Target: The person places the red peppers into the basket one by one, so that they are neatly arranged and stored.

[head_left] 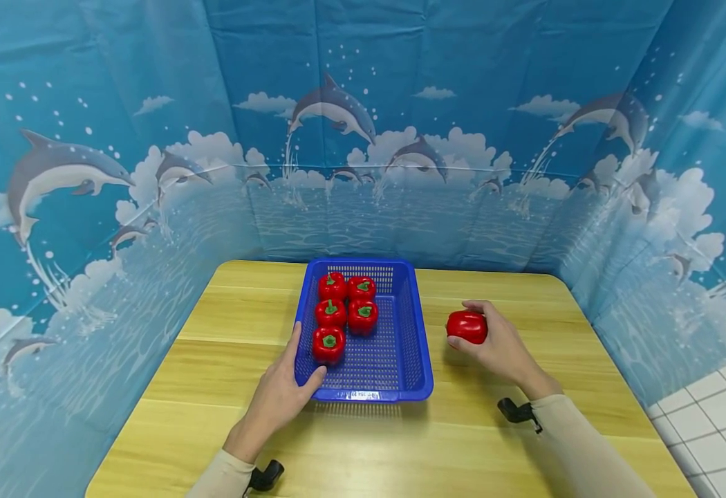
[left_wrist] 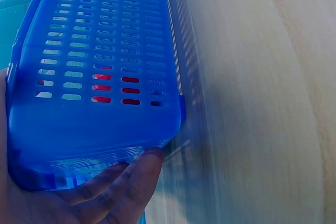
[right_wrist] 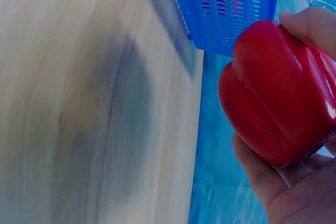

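A blue plastic basket [head_left: 409, 332] with slotted sides stands on the wooden table. Several red bell peppers [head_left: 328, 344] with green stems sit in its left half and far end. My left hand [head_left: 281, 393] grips the basket's near left corner, thumb over the rim and fingers along the outer side. In the left wrist view its fingertips [left_wrist: 147, 174] curl against the basket wall. To the right of the basket, my right hand [head_left: 506, 349] holds another red bell pepper [head_left: 467, 326] on its side above the table, between thumb and fingers.
The light wooden table [head_left: 213, 387] has rounded far corners. A blue curtain [head_left: 462, 221] printed with dolphins rises behind it and along both sides. White tiles [head_left: 714, 415] show at the lower right. Black wrist mounts [head_left: 515, 411] are strapped at both sleeves.
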Available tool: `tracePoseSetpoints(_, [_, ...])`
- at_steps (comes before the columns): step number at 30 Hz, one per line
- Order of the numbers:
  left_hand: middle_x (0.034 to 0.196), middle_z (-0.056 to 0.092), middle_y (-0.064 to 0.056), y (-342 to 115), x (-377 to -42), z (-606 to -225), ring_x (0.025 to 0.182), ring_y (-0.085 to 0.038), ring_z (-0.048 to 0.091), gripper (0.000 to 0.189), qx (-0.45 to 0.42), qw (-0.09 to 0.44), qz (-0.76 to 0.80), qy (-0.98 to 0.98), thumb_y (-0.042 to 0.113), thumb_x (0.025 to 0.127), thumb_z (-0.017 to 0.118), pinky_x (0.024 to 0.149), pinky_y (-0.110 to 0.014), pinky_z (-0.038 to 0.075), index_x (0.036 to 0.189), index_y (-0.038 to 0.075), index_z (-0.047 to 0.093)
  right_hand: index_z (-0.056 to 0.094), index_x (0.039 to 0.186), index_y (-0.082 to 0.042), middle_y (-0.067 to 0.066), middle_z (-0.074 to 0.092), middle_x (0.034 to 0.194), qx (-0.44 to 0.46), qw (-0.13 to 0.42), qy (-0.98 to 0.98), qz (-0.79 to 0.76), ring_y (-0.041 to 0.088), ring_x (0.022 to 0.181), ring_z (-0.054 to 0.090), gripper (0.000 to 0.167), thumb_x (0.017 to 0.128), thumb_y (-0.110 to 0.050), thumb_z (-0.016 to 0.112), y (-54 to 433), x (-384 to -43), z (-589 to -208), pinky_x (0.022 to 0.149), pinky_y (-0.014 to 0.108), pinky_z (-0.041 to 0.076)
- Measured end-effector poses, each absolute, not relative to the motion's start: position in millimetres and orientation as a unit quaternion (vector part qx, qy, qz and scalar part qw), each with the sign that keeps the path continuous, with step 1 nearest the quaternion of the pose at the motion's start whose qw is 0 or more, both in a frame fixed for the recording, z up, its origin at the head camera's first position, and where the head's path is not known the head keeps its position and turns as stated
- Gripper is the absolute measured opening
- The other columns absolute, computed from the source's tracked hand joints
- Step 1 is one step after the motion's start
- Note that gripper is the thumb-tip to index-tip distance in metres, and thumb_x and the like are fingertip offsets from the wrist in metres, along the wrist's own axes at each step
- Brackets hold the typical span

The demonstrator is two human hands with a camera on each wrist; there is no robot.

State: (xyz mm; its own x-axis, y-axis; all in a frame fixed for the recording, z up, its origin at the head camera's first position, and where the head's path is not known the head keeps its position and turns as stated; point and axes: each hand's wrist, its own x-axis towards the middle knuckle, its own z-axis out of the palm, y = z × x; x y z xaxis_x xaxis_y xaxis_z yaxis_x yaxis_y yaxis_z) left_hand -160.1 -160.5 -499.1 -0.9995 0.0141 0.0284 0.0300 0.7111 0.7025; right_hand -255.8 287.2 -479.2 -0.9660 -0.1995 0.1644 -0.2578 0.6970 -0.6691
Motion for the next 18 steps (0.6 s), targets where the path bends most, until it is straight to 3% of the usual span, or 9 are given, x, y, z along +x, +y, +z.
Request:
tracePoseSetpoints(12, [0.194,0.03,-0.017,-160.3,-161.9,-497.7,0.173,-0.051,0.041,0.108,-0.012,0.011,-0.38,-0.925,0.046,0.112,0.075,0.135,-0.07,0.042,0.19,0.025,0.005,0.062,0.162,-0.012,0.019,0.069,0.147,0.142,0.081,-0.925,0.343,0.048,0.131,0.072,0.077,0.102,-0.05,0.091,275.8,-256.0,-468.2,0.103,0.069,0.068])
tracePoseSetpoints(18, [0.194,0.029,-0.017,-160.1,-160.8,-498.1,0.174,-0.051,0.039,0.108,-0.01,0.008,-0.383,-0.924,0.046,0.112,0.075,0.135,-0.071,0.041,0.19,0.025,0.005,0.063,0.162,-0.012,0.019,0.069,0.148,0.144,0.085,-0.924,0.345,0.048,0.132,0.072,0.077,0.102,-0.051,0.09,270.4,-254.6,-460.8,0.104,0.069,0.068])
